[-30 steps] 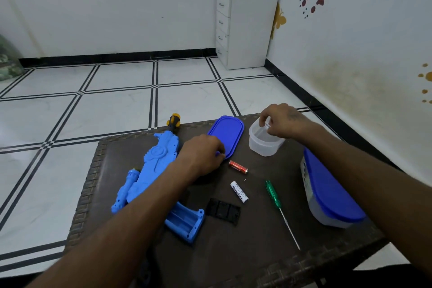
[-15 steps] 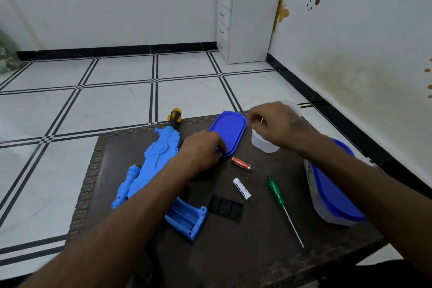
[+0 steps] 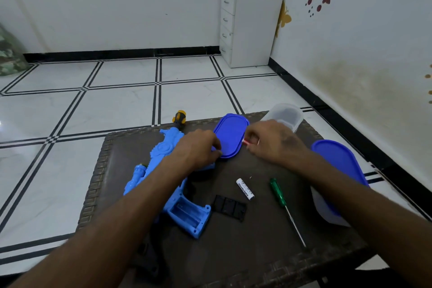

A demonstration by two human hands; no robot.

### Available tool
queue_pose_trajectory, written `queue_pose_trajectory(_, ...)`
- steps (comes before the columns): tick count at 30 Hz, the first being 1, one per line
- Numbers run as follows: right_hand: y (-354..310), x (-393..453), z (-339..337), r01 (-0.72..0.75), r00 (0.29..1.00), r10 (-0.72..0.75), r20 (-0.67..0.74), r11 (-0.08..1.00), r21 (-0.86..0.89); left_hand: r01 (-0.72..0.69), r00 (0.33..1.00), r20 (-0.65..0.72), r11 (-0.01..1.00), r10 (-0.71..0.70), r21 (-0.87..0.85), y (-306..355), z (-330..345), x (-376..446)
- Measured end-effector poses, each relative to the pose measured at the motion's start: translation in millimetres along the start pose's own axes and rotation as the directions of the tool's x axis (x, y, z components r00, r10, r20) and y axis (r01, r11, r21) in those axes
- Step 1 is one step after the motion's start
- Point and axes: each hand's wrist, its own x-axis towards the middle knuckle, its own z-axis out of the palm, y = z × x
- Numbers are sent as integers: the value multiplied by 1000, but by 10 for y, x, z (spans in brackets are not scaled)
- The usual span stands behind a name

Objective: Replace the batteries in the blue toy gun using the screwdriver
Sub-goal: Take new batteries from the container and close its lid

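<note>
The blue toy gun (image 3: 168,159) is lying on the table (image 3: 233,252), battery bay open. The left hand (image 3: 198,147) is resting on it, fingers curled at the blue lid (image 3: 231,134). The right hand (image 3: 273,142) is pinching a red battery (image 3: 246,141). The white battery (image 3: 244,188) and green screwdriver (image 3: 278,192) are lying nearby.

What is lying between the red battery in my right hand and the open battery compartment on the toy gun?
Nothing blocks the route. The right hand pinches the red battery by the blue lid; the battery compartment lies open. The white battery and black cover sit just right of it.
</note>
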Motion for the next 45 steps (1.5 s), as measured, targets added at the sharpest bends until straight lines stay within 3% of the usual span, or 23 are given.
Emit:
queue_pose_trajectory(4, 364, 165, -290, -207, 974, 200, -107, 977, -54, 46, 998, -37, 999, -47, -25, 27, 48, 120)
queue_pose_trajectory(7, 599, 363, -238, -314, 949, 313, -27, 943, -110, 116, 987, -108, 992, -121, -43, -33, 94, 253)
queue_pose_trajectory(9, 705, 446, -157, -308, 948, 316, 37, 940, -145, 147, 986, -82, 989, -148, -20, -41, 114, 324)
queue_pose_trajectory(15, 864, 542, -40, -217, 960, 253, 116, 942, -258, 126, 989, 69, 992, -127, 28, -8, 57, 488)
queue_pose_trajectory(19, 796, 503, -129, -232, 973, 230, -36, 951, -204, 177, 982, 76, 982, -172, -69, 6, 10, 515)
queue_pose_trajectory(21, 597, 356, -194, -161, 985, 155, -79, 984, -79, 207, 977, 69, 971, -200, -115, 0, 21, 529)
queue_pose_trajectory(24, 157, -9, -216, -13, 997, 5, 82, 995, 103, 223, 975, 40, 963, -220, -152, -25, 64, 557)
queue_pose_trajectory(27, -138, -253, -41, 38, 951, -59, 303, 996, 75, 251, 967, 13, 951, -253, -180, -17, 83, 545)
queue_pose_trajectory(34, -246, -270, 234, 60, 914, -101, 393, 992, 113, 309, 947, 17, 899, -320, -310, 74, 47, 488)
queue_pose_trajectory(37, -184, -224, 78, -22, 940, -35, 340, 987, 162, 307, 947, 48, 854, -317, -420, 82, 21, 484)
queue_pose_trajectory(40, 52, -82, -235, -146, 978, 104, 179, 960, 241, 315, 944, 73, 811, -322, -492, 80, 9, 466)
queue_pose_trajectory(45, 563, 255, -439, -304, 949, 314, 7, 912, 276, 320, 933, 70, 727, -352, -608, 75, -9, 468)
